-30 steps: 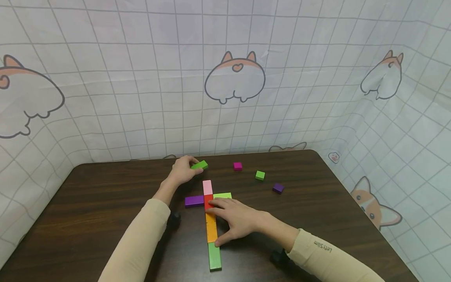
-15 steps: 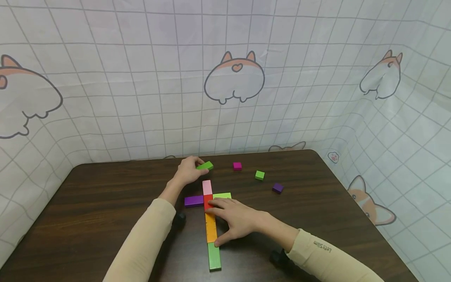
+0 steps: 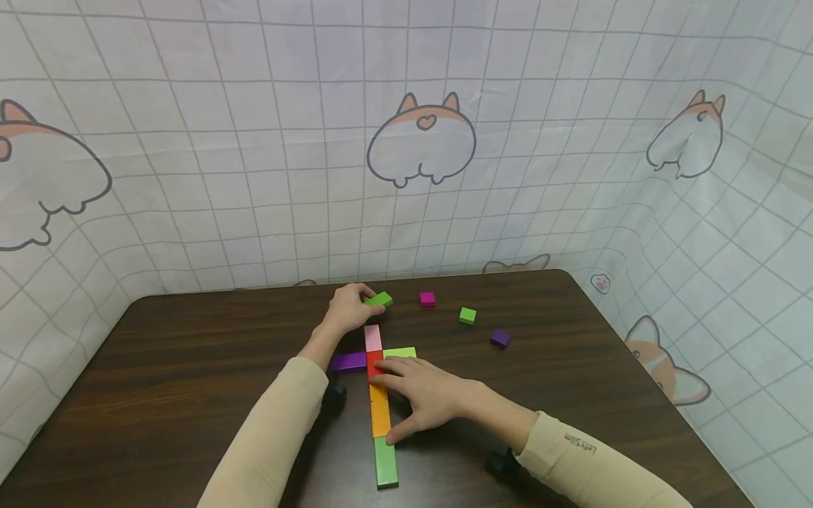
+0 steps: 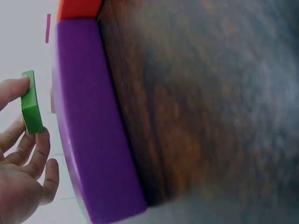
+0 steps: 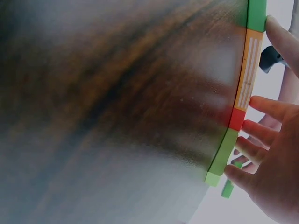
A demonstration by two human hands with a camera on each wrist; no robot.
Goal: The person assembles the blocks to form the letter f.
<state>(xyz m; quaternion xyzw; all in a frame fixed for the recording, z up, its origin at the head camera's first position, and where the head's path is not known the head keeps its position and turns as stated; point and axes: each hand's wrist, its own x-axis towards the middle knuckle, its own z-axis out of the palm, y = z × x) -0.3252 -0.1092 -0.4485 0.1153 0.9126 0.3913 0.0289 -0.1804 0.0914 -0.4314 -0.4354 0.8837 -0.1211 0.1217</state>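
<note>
My left hand (image 3: 348, 309) pinches a green block (image 3: 381, 300) between thumb and fingers near the table's far side, just beyond a pink block (image 3: 372, 337). In the left wrist view that green block (image 4: 31, 105) tilts between the fingertips. A column runs toward me from the pink block: a red block (image 3: 374, 361), an orange block (image 3: 380, 409) and a darker green block (image 3: 386, 466). A purple block (image 3: 349, 363) juts left from the red one, and a lime block (image 3: 401, 352) juts right, partly hidden. My right hand (image 3: 432, 396) rests along the column, fingers spread and touching blocks.
Toward the back right lie a magenta block (image 3: 428, 300), a small green block (image 3: 467, 316) and a dark purple block (image 3: 500, 339), spaced apart. The brown wooden table (image 3: 159, 381) ends at a white gridded cloth (image 3: 267, 176) behind and at the right.
My left hand has shifted to the right with the green block in its fingers, ending beyond the pink block. The right hand and the laid blocks stay put.
</note>
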